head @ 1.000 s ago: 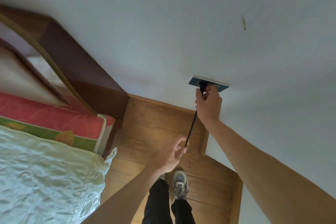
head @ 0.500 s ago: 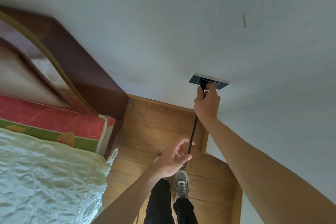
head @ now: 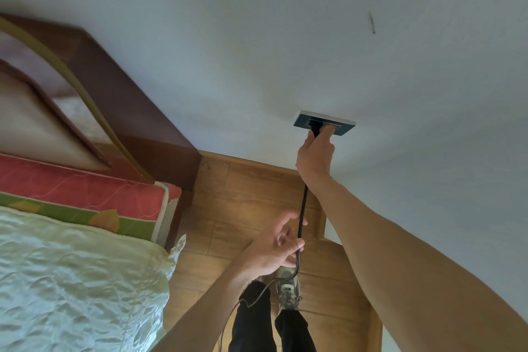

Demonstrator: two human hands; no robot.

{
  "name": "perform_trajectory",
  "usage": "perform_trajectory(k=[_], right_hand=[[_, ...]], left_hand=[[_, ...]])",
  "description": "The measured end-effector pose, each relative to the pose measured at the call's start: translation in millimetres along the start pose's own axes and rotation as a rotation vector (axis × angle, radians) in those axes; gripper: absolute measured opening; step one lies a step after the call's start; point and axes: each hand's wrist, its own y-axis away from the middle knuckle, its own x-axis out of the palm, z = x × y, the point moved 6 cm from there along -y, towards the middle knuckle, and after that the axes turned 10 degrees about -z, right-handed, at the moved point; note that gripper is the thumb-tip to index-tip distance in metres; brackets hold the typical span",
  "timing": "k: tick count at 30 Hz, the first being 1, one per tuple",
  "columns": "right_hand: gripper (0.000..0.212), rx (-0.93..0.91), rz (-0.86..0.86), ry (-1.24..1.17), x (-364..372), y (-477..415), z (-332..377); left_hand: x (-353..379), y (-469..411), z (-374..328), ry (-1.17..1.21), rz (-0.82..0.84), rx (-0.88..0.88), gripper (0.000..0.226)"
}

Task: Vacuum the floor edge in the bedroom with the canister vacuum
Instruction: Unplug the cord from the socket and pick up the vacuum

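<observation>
A dark wall socket with a pale frame sits on the white wall. My right hand grips the black plug that sits in the socket. From the plug a black power cord hangs down past my wrist. My left hand holds this cord lower down, fingers loosely curled around it. Below that hand the cord curves left across my dark trouser leg. The canister vacuum itself is out of view.
A bed with a pale quilt, a red and green mattress and a dark wooden headboard fills the left. Wooden floor with a wooden skirting board runs between bed and wall. My shoe stands on the floor.
My left hand has slid down the cord, away from the socket. My right hand has stayed on the plug at the socket.
</observation>
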Motion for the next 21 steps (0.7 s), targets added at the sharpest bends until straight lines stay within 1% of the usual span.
perform_trajectory(k=[3, 4, 6, 8, 10, 12, 14, 17, 21], right_hand=[[0.024, -0.021, -0.004, -0.003, -5, 5, 6], [0.024, -0.025, 0.020, 0.002, -4, 15, 2], [0.027, -0.052, 0.139, 0.053, 3, 52, -21], [0.033, -0.014, 0.225, 0.062, 4, 87, -52], [0.030, 0.038, 0.198, 0.039, 3, 95, -69], [0.021, 0.031, 0.180, 0.007, 1, 92, -69], [0.014, -0.044, 0.185, -0.023, -2, 91, -57], [0.013, -0.184, 0.161, -0.045, -12, 91, -36], [0.017, -0.225, 0.194, -0.069, -29, 85, -13]], left_hand=[[-1, 0, 1, -0.006, 0.002, -0.027, 0.032], [1, 1, 5, -0.055, 0.026, -0.050, 0.031], [9, 15, 23, -0.216, 0.114, -0.098, 0.030], [16, 37, 49, -0.294, 0.145, -0.079, 0.031], [8, 54, 67, -0.305, 0.068, -0.010, 0.034], [-1, 60, 74, -0.256, -0.002, 0.007, 0.034], [1, 61, 69, -0.225, -0.024, 0.057, 0.031], [12, 65, 53, -0.225, -0.069, 0.164, 0.031], [17, 74, 48, -0.169, -0.190, 0.159, 0.033]])
